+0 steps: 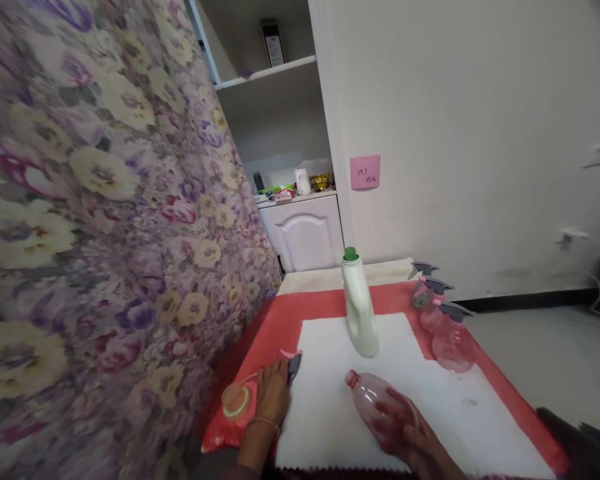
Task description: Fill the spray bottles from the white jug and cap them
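My right hand is wrapped around a clear pink spray bottle. The bottle is tilted over the white cloth, its uncapped neck pointing to the upper left. On the left of the table, my left hand is closed over a grey spray head with a pink trigger. A thin pale tube shows on the other side of that hand; the fingers partly hide the spray head. Beyond both hands stands a pale green detergent bottle, upright, with something green in its mouth.
Several spray bottles with grey heads line the table's right side. An orange-capped container sits at the left edge by the floral curtain. A white cloth covers part of the red tablecloth. Shelves stand behind.
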`<act>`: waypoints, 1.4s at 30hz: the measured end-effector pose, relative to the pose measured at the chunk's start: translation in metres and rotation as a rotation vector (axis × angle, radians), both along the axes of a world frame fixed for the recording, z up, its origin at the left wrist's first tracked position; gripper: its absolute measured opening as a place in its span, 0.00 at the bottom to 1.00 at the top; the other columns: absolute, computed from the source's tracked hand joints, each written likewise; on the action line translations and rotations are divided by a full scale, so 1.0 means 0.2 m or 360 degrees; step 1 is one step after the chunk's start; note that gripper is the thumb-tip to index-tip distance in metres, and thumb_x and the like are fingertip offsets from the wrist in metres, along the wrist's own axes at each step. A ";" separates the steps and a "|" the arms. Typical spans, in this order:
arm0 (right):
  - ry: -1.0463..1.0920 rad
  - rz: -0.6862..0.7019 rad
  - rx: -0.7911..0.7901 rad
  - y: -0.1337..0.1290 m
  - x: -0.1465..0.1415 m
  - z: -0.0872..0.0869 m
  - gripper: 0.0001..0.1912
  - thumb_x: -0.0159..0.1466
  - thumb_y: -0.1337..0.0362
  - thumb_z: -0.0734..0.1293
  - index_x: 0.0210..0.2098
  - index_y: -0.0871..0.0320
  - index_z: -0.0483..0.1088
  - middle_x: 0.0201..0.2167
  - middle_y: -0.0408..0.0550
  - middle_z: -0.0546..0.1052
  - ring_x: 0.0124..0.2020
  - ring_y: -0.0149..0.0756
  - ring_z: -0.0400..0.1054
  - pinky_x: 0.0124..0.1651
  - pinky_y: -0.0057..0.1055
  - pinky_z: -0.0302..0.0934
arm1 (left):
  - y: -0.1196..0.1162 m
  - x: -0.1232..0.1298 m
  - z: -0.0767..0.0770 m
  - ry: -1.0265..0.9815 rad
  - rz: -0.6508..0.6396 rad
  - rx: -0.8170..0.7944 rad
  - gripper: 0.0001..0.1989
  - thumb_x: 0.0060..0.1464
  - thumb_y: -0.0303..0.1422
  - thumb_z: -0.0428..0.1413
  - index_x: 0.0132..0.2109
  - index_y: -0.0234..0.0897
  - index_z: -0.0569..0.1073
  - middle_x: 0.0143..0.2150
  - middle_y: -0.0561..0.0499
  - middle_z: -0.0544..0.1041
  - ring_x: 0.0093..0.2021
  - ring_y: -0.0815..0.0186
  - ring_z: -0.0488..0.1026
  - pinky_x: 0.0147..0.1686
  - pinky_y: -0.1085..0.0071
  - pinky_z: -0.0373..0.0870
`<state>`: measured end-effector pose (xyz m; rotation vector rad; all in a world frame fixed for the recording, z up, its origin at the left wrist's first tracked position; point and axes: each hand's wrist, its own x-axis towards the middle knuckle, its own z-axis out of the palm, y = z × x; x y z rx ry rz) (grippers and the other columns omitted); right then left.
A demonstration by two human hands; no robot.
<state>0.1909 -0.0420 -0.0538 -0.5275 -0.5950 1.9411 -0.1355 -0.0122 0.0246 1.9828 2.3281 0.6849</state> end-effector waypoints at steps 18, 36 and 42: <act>-0.0107 -0.0097 0.0022 0.01 -0.21 0.14 0.39 0.46 0.57 0.79 0.56 0.47 0.65 0.57 0.52 0.71 0.57 0.51 0.66 0.56 0.50 0.61 | -0.07 0.59 0.01 -0.2002 -0.0962 -0.0327 0.42 0.42 0.42 0.68 0.61 0.37 0.59 0.58 0.37 0.69 0.59 0.50 0.68 0.57 0.57 0.66; -0.1188 -0.0366 0.0523 0.22 -0.20 0.07 0.30 0.50 0.48 0.74 0.48 0.57 0.72 0.42 0.54 0.76 0.22 0.31 0.67 0.23 0.32 0.66 | 0.09 0.45 -0.26 -0.1511 -0.0577 0.0304 0.32 0.41 0.28 0.59 0.55 0.37 0.59 0.56 0.39 0.70 0.58 0.51 0.68 0.58 0.54 0.64; -0.1132 -0.0550 0.0453 0.31 -0.11 0.33 0.26 0.47 0.49 0.76 0.41 0.57 0.75 0.37 0.55 0.79 0.37 0.48 0.73 0.35 0.41 0.69 | 0.06 0.45 -0.17 -0.1406 -0.0635 0.0130 0.35 0.40 0.28 0.57 0.59 0.36 0.60 0.60 0.40 0.69 0.62 0.51 0.64 0.62 0.57 0.58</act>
